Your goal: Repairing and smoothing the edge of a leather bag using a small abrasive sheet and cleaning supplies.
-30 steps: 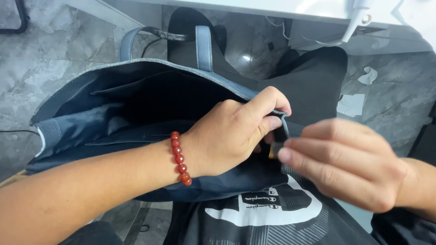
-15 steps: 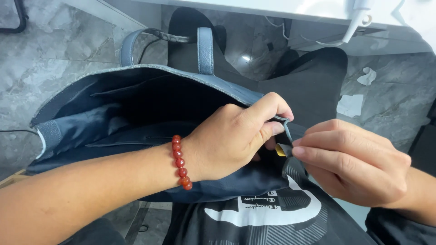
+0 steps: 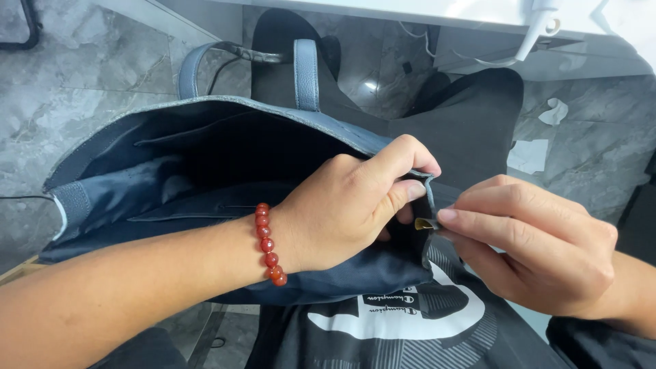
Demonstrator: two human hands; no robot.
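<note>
A blue-grey handbag lies open on my lap, its dark lining showing and two strap handles at the far side. My left hand, with a red bead bracelet on the wrist, pinches the bag's right-hand rim between thumb and forefinger. My right hand grips the same corner from the other side, its fingertips at a small brass zip piece. The two hands almost touch.
A grey marbled floor lies beneath. A white desk edge with a white cable runs along the top. Scraps of white paper lie on the floor at right. My black printed shirt fills the bottom.
My right hand has slid slightly to the right along the bag's corner, and the brass zip piece now shows between the two hands. The left hand keeps its pinch.
</note>
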